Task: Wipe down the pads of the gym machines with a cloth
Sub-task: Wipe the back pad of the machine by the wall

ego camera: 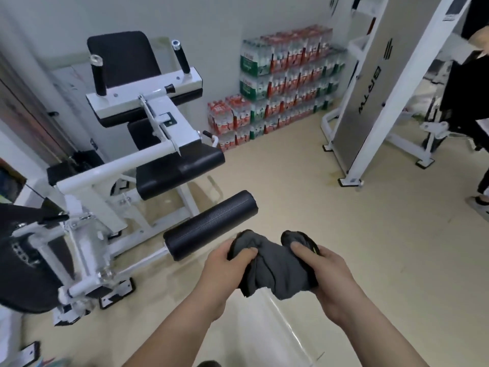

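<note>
Left hand (225, 263) and right hand (325, 271), lower centre of the frame, each clamped on one end of a bunched dark grey cloth (275, 268). Thumbs on top, fingers curled underneath, middle of the cloth sagging between the two grips. Cloth held in the air above the floor, close to the near end of the roller pad in the frame; contact with that pad not determinable.

Beige floor (344, 221) across the centre and right, glossy, with a pale reflection below the hands.

White-framed machine (105, 170) filling the left half of the frame, feet on the floor.

Second machine (370, 75) at upper right, with a grey shroud between white uprights, leaning in the wide-angle view.

Bottled-water packs (285, 75) at upper centre, shrink-wrapped, stacked in rows against the white wall, lower rows stepping forward onto the floor.

Black weight plate (21, 260) at the left edge, partly cut off.

Back pad (124, 56), black, upright, at upper left against the wall.

Seat pad (182, 168), black, left of centre, under a white crossbar.

Roller pad (211, 229), black, cylindrical, on a white arm, lying diagonally just above and left of the hands.

Two black handles (99, 75), upright, capped in metal, either side of the back pad.

Sandalled foot (479, 202) of another person at the right edge.
</note>
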Demonstrator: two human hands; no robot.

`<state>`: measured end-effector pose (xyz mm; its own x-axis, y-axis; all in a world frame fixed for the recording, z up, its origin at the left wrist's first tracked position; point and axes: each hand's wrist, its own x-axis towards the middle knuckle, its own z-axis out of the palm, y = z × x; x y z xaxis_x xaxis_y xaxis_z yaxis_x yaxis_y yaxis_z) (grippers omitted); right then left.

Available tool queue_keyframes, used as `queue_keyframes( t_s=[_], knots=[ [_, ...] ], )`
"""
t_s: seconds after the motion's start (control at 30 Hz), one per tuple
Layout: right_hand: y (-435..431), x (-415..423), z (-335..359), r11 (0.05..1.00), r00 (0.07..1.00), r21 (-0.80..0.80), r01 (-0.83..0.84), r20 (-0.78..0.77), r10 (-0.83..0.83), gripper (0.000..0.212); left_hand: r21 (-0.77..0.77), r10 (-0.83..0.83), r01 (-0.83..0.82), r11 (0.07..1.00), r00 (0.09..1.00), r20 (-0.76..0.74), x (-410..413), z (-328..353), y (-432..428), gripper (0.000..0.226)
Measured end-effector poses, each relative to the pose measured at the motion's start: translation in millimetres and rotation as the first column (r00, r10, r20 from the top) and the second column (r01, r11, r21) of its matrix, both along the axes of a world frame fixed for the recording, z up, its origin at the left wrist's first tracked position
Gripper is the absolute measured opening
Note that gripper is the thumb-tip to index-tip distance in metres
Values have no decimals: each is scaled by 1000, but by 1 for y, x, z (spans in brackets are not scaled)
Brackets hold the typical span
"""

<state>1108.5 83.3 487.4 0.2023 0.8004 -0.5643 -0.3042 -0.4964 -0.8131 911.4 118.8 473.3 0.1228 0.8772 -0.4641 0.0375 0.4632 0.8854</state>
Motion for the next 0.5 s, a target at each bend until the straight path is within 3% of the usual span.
queue_keyframes(
  t_s=[0.07, 0.17, 0.33, 0.5],
  knots=[
    [47, 24, 3, 992, 992, -18, -129, -13, 129, 38, -18, 50, -49, 999, 996, 71, 21, 7, 35, 13],
    [113, 42, -1, 987, 987, -25, -156, 16, 157, 29, -58, 95, -86, 995, 980, 176, 36, 14, 84, 33],
    [236, 64, -6, 973, 971, 4, -232, 62, 231, 17, -19, 134, -133, 991, 978, 161, 66, 11, 186, 39],
    [367, 98, 11, 979, 977, 52, -197, 100, 191, 31, 50, 116, -129, 990, 972, 207, 127, 5, 336, 34]
  ],
)
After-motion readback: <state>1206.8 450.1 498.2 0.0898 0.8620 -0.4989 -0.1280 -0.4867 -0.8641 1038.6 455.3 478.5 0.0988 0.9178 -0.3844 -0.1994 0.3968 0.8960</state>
